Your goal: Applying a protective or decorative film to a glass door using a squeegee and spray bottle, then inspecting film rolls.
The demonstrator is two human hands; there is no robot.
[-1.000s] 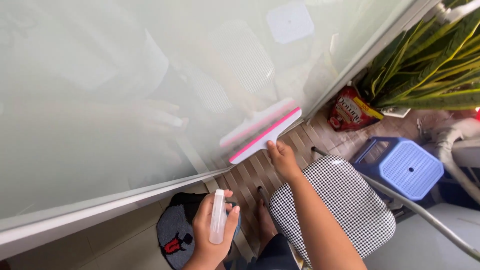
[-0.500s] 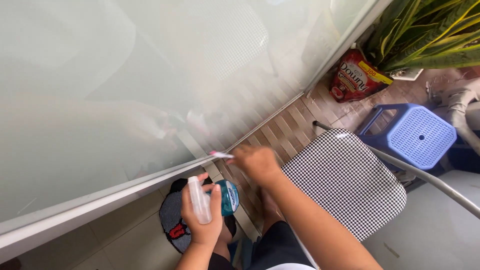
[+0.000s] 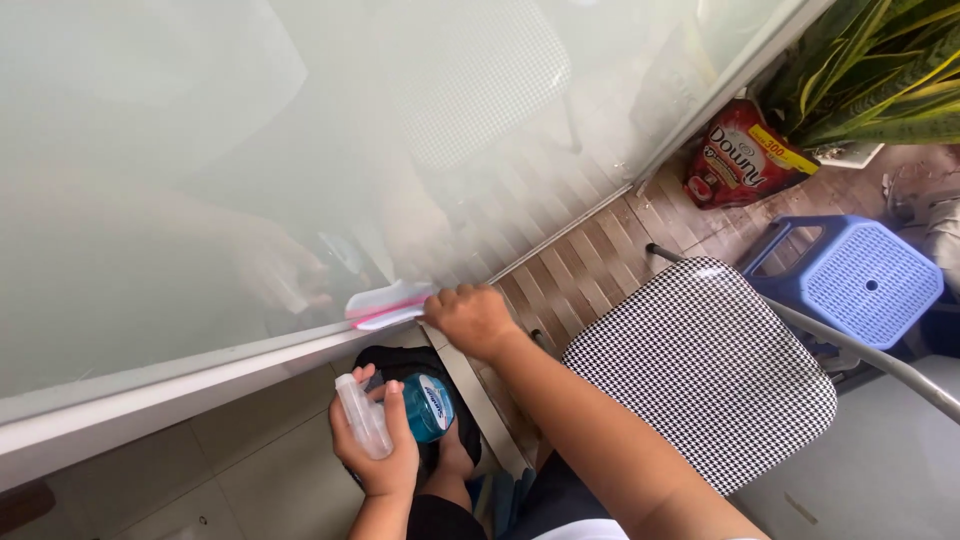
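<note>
Lower now, the squeegee [image 3: 388,305] sits left of the gripping right hand [image 3: 470,320].

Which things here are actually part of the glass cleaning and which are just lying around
In use:
right hand pressing the pink-edged squeegee at the bottom of the frosted glass panel
left hand gripping the spray bottle

Lying about:
checked chair seat
blue plastic stool
red refill pouch
potted plant

A black-and-white houndstooth chair seat [image 3: 700,370] sits right of the hand, with a blue perforated plastic stool [image 3: 860,280], red refill pouch [image 3: 740,155] and green-leaved plant [image 3: 880,70] farther off.
</note>
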